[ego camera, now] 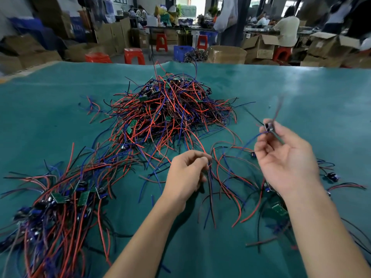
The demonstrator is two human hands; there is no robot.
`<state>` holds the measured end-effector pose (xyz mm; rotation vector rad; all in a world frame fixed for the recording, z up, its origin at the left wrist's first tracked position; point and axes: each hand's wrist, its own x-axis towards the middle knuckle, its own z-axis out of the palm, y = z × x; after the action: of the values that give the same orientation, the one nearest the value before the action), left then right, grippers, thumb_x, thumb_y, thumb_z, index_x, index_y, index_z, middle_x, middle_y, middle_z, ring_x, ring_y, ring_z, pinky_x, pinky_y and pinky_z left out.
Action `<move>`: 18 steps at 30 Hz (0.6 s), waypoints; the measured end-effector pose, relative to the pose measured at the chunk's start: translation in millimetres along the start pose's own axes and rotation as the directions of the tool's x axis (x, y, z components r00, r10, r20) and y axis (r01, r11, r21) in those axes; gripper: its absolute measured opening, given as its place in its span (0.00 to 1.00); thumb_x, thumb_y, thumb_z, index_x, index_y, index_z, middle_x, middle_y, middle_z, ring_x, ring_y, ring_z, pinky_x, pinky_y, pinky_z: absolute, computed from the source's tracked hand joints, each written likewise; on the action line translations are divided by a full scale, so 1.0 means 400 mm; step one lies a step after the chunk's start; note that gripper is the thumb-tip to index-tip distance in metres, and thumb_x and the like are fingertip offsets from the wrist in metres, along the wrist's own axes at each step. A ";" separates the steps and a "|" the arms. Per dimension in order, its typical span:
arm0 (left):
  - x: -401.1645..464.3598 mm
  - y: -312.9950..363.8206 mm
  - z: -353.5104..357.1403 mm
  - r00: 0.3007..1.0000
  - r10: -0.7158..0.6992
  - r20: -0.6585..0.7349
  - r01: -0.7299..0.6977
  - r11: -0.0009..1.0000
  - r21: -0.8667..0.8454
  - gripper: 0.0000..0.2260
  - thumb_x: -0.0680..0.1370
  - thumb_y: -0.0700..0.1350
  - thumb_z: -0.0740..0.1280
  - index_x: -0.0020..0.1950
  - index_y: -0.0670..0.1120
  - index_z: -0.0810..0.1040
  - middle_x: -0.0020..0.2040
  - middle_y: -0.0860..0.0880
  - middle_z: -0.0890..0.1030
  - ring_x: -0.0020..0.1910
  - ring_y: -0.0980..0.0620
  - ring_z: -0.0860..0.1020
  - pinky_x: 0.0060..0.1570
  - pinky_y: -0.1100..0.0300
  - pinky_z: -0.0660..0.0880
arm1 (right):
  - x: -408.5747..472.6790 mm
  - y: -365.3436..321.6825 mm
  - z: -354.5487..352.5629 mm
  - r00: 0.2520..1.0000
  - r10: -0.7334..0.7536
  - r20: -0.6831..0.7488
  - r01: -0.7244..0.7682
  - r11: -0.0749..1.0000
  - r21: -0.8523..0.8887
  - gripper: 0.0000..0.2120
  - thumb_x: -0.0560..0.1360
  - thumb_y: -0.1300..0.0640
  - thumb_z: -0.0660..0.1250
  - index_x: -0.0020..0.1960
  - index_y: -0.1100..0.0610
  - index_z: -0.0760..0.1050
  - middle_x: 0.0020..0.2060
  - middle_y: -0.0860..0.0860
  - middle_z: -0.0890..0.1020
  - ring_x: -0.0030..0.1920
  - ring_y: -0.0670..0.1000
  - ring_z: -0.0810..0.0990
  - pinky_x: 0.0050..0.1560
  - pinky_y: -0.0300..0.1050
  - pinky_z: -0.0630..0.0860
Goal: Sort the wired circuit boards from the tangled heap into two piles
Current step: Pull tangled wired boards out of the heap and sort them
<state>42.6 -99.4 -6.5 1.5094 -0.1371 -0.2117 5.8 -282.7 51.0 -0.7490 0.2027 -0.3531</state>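
Green table cover (301,93) – behind it red stools (134,55), cardboard boxes (261,46), blue crate (181,52) – seated workers (287,29).

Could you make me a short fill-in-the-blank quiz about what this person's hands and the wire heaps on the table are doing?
1. The right hand holds up a small wired ____ between its fingers.
2. The left hand pinches loose ____ low over the table.
3. The tangled heap lies on a ____ table cover.
4. A sorted pile lies on the person's ____ side.

Missing words: board; wires; green; left
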 end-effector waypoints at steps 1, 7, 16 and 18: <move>-0.002 0.003 0.000 1.000 0.006 0.022 -0.006 1.000 -0.009 0.08 0.80 0.40 0.63 0.49 0.44 0.82 0.38 0.52 0.82 0.28 0.54 0.74 0.21 0.67 0.62 | -0.005 0.001 0.006 0.998 0.046 0.039 -0.047 0.999 0.018 0.07 0.68 0.59 0.71 0.44 0.59 0.85 0.36 0.52 0.82 0.33 0.46 0.79 0.33 0.36 0.76; -0.012 0.016 0.008 0.967 0.004 0.255 0.027 0.992 -0.120 0.21 0.80 0.61 0.62 0.46 0.46 0.84 0.42 0.44 0.86 0.24 0.54 0.68 0.24 0.66 0.56 | -0.023 0.076 0.027 0.985 0.074 0.155 0.023 0.836 -0.548 0.12 0.70 0.70 0.72 0.49 0.59 0.74 0.33 0.55 0.79 0.29 0.49 0.76 0.28 0.40 0.71; -0.015 0.014 -0.005 0.937 0.068 0.344 -0.045 0.996 -0.073 0.13 0.81 0.44 0.65 0.40 0.37 0.79 0.27 0.52 0.78 0.21 0.58 0.59 0.21 0.68 0.54 | -0.010 0.087 0.013 0.984 0.159 0.084 -0.094 0.852 -0.515 0.11 0.68 0.68 0.75 0.49 0.60 0.85 0.39 0.54 0.83 0.32 0.46 0.75 0.33 0.37 0.73; -0.013 0.014 -0.005 0.943 0.039 0.329 -0.016 0.997 -0.072 0.13 0.81 0.44 0.66 0.44 0.35 0.81 0.29 0.49 0.80 0.22 0.56 0.58 0.20 0.67 0.54 | -0.008 0.083 0.009 0.976 0.193 0.096 -0.119 0.853 -0.508 0.08 0.65 0.63 0.76 0.44 0.60 0.87 0.37 0.53 0.83 0.32 0.46 0.76 0.39 0.40 0.75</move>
<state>38.1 -96.1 -0.9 1.3938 -0.4155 -0.4430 11.8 -256.9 30.6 -1.2611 0.2206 -0.0832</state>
